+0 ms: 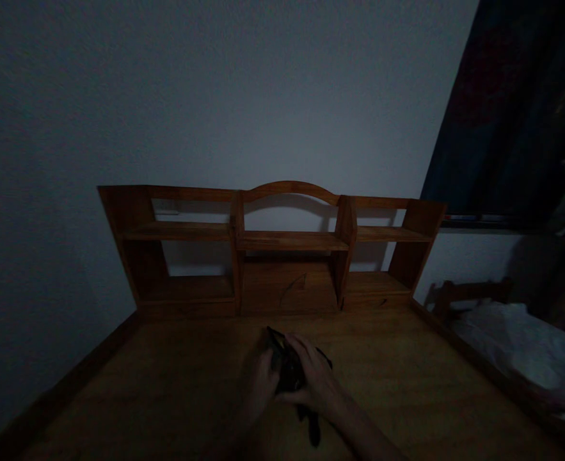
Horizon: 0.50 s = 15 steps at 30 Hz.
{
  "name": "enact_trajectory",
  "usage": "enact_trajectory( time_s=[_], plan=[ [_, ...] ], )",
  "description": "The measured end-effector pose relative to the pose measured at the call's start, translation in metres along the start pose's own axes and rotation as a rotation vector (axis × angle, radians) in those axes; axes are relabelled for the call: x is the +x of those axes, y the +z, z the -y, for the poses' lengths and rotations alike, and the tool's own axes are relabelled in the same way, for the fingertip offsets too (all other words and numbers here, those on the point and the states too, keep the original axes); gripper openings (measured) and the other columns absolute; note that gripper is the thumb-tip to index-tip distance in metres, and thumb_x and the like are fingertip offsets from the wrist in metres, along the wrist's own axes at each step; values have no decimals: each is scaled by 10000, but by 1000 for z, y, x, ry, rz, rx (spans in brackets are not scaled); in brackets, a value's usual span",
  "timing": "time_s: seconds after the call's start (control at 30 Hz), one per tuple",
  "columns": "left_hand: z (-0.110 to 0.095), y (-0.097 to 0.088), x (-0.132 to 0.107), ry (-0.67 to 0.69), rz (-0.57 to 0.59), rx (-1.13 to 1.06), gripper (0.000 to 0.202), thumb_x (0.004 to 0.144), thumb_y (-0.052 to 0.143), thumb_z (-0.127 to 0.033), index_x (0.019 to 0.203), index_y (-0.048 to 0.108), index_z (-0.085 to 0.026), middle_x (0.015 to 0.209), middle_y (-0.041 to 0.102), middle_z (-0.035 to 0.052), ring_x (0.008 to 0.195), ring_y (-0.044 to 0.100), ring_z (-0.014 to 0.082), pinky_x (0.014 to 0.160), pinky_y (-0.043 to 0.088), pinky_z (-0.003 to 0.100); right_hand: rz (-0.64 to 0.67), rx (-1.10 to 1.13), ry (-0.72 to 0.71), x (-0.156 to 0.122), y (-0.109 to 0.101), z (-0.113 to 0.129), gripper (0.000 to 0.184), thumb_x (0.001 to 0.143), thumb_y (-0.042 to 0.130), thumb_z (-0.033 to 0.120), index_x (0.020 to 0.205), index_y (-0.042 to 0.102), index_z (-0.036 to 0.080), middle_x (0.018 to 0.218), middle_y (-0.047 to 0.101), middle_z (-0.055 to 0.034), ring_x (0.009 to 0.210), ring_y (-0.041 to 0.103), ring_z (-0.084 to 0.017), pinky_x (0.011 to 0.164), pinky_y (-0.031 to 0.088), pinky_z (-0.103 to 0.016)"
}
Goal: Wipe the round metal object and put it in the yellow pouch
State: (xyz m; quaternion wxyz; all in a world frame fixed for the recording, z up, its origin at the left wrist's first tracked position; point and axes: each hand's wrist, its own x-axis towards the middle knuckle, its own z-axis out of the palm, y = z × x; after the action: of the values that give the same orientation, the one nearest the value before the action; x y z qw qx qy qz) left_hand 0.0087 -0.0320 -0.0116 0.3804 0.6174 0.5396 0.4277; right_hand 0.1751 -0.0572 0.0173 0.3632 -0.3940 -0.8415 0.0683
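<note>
Both hands close around a small black object (289,376) low over the wooden desk (190,365), near the middle. Dim light hides its kind; it has angular edges and a dark flap-like corner at its upper left. A dark strap-like piece (313,428) extends below it toward me. My left hand (263,378) grips the object's left side with fingers curled. Over its right side wraps my right hand (313,378), its thumb along the lower edge. Whether the object touches the desk I cannot tell.
A wooden shelf unit (292,241) with several compartments stands along the desk's back edge, before a pale wall (263,96). To the right are a dark curtain (498,115) and white bedding or cloth (526,346) beside a wooden frame (474,293).
</note>
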Motion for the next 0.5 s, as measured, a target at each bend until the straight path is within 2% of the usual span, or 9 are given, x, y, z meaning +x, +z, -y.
enact_trajectory(
  time_s=[0.1, 0.2, 0.3, 0.4, 0.5],
  plan=[
    [-8, -8, -4, -28, -60, 217, 294, 801, 491, -314, 968, 675, -156, 1000, 693, 134, 986, 629, 268, 889, 460, 355, 32, 85, 8, 0, -1, 0, 1132, 604, 815, 524, 1489, 172, 233, 1454, 392, -147, 1335, 385, -303, 1087, 376, -445],
    [-15, -12, -8, -43, -109, 311, 265, 791, 524, -319, 927, 686, -158, 957, 696, 129, 944, 633, 268, 821, 469, 337, 88, 130, 20, 0, -3, 2, 1125, 601, 825, 497, 1489, 184, 240, 1441, 419, -142, 1321, 408, -306, 1075, 385, -437],
    [-17, -13, -7, -25, -71, 330, 231, 784, 546, -320, 826, 697, -150, 866, 707, 123, 861, 650, 262, 751, 468, 320, 95, 134, 0, 0, -6, 3, 1049, 608, 824, 475, 1463, 263, 239, 1399, 470, -135, 1290, 444, -309, 1059, 398, -430],
    [-17, -10, -1, 16, -25, 277, 228, 783, 545, -301, 811, 701, -137, 831, 718, 115, 781, 664, 241, 703, 466, 303, 63, 91, -45, 1, -7, 0, 933, 624, 817, 463, 1402, 357, 229, 1337, 525, -124, 1242, 491, -299, 1046, 412, -429],
    [-14, -5, 5, 11, -8, 175, 248, 779, 559, -330, 845, 695, -134, 859, 729, 109, 785, 673, 233, 706, 486, 299, 10, -15, -77, 0, -7, -8, 962, 633, 819, 451, 1419, 323, 203, 1344, 519, -146, 1251, 483, -309, 1048, 415, -452]
  ],
)
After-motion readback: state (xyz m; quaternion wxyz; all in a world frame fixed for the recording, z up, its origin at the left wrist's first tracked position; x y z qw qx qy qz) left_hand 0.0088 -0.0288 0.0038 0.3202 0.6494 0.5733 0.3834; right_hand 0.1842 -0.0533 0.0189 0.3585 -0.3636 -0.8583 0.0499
